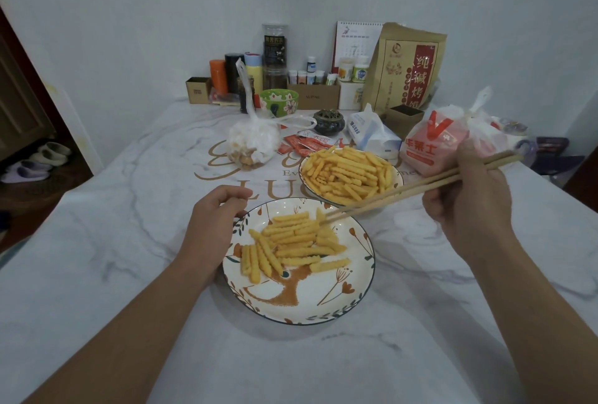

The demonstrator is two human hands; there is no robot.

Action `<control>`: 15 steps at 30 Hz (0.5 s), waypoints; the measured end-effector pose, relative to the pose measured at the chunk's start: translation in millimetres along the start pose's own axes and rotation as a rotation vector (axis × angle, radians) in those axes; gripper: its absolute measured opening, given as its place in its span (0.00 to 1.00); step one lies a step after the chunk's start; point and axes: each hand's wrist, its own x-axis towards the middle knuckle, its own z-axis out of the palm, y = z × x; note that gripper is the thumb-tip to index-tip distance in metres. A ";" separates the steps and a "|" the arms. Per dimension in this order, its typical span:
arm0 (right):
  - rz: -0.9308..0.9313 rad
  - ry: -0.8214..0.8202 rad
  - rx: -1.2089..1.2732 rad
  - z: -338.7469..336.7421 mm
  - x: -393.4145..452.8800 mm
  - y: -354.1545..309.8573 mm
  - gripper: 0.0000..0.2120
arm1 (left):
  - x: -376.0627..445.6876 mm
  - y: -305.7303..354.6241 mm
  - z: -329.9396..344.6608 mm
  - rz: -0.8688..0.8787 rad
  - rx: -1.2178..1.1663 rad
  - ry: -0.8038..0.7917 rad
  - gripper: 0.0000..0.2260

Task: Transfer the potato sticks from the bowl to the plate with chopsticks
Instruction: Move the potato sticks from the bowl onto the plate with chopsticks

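A white bowl [398, 181] full of crinkle-cut potato sticks [348, 174] stands past the middle of the table. In front of it lies a leaf-patterned plate [301, 298] with several potato sticks [291, 246] piled on its far half. My right hand [469, 190] holds wooden chopsticks [417, 187]. Their tips pinch one potato stick [320, 216] above the plate's far rim. My left hand [213, 222] rests curled against the plate's left edge, fingers touching the rim.
Behind the bowl lie sauce packets [304, 143], a tied plastic bag of snacks [254, 141], a tissue pack [372, 133] and a red-and-white bag [433, 141]. Jars, bottles, boxes and a brown paper bag [407, 70] line the wall. The table's left edge drops to a floor with slippers [35, 161].
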 end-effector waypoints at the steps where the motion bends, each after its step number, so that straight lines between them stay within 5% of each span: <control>1: 0.038 -0.036 0.000 -0.4 -0.7 -0.4 0.31 | 0.1 0.1 0.2 -0.003 -0.001 0.000 0.11; 15: 0.021 -0.351 -0.082 5.1 -12.7 0.1 0.23 | -0.2 0.4 0.5 -0.004 -0.003 -0.006 0.10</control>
